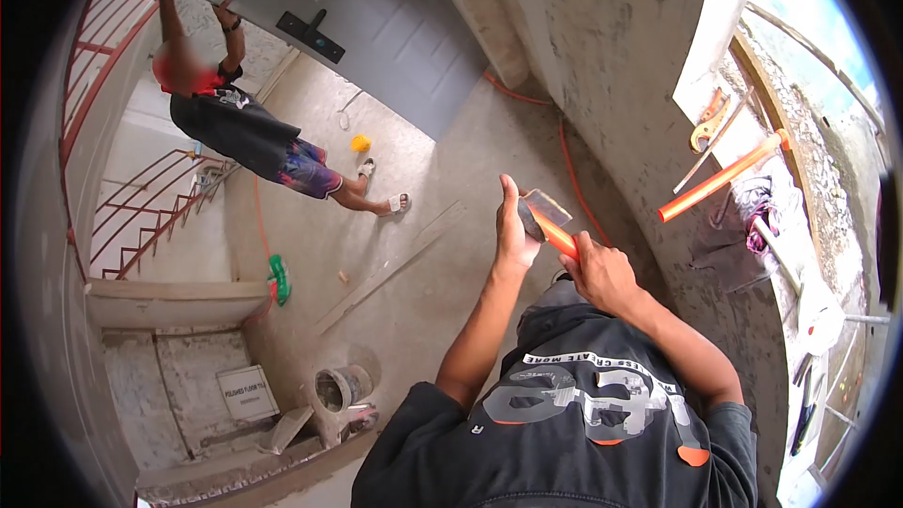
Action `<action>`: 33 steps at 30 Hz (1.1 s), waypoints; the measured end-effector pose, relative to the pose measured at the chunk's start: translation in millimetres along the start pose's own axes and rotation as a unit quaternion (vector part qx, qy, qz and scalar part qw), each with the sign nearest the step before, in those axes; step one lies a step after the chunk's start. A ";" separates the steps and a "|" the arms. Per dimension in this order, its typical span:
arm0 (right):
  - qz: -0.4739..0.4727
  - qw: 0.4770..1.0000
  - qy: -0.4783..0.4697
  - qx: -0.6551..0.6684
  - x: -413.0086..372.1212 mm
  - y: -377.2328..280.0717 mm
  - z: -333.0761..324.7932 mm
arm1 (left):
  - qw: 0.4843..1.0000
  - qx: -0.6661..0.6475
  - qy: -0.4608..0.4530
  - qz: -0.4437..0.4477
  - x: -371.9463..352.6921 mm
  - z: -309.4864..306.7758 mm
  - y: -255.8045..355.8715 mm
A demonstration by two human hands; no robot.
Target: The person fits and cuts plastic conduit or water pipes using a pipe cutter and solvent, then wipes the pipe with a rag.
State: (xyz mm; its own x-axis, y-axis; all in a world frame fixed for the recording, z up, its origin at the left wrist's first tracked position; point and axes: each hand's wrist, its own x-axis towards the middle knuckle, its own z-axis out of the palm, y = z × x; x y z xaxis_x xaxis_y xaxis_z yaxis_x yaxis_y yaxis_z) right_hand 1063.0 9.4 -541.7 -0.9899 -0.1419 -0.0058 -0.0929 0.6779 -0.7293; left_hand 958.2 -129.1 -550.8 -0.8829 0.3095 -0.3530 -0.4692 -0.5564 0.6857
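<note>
Bare concrete runs all around us: a dusty floor (pixel 414 179), a curved plastered wall (pixel 611 56) on our right and a stairwell with a red railing (pixel 141 216) off to the left. We hold a hammer (pixel 546 228) out in front of our chest, above the floor and close to the wall. Our right hand (pixel 602 273) has its fingers wrapped tight round the orange handle, near its lower end. Our left hand (pixel 515 226) is up at the dark head, fingers curled against it and thumb pointing up. We cannot tell what the pale flat piece just above the head is.

On the window ledge (pixel 696 85) to the right lie an orange pipe (pixel 720 179), an orange-handled tool (pixel 707 122) and a bundle of cloth (pixel 752 207). An orange cable (pixel 564 160) trails along the foot of the wall.

Well apart from us, a co-worker (pixel 235 122) in a dark shirt and patterned shorts stands with both arms raised against a grey door (pixel 395 28). A long wooden plank (pixel 390 268) lies on the floor between that person and us. Near it are a small yellow object (pixel 361 143), a green object (pixel 279 279) by the stair edge, and a cement-caked bucket (pixel 340 386) lower down.
</note>
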 end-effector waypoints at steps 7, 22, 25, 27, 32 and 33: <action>0.083 0.996 0.012 -0.024 -3.7 -4.6 9.9 | 0.995 -0.039 0.093 0.021 8.7 22.8 -2.3; 0.097 0.975 -0.060 0.190 -6.4 -1.6 -19.4 | 0.988 -0.149 -0.032 -0.016 -3.3 16.5 -6.0; 0.136 0.938 -0.125 0.292 -6.1 13.9 -10.5 | 0.992 -0.037 -0.117 0.026 14.7 -17.0 -32.9; 0.195 0.903 -0.119 0.365 -6.4 0.4 -17.5 | 0.996 0.036 -0.043 0.067 5.0 15.7 -22.5; 0.024 0.999 0.045 0.016 -6.4 6.1 14.0 | 0.994 -0.040 0.092 0.038 6.1 23.4 -13.0; 0.027 0.999 0.045 0.012 -6.8 2.6 15.1 | 0.989 -0.053 0.129 0.048 7.2 26.4 -8.6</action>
State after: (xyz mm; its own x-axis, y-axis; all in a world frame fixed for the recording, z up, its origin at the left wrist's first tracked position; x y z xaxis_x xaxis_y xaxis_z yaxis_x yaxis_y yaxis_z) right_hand 1071.2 1.2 -553.9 -0.9991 -0.0398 0.0160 -0.0385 0.6652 -0.7456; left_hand 956.3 -101.8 -542.5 -0.8917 0.0521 -0.4497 -0.3703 -0.6554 0.6583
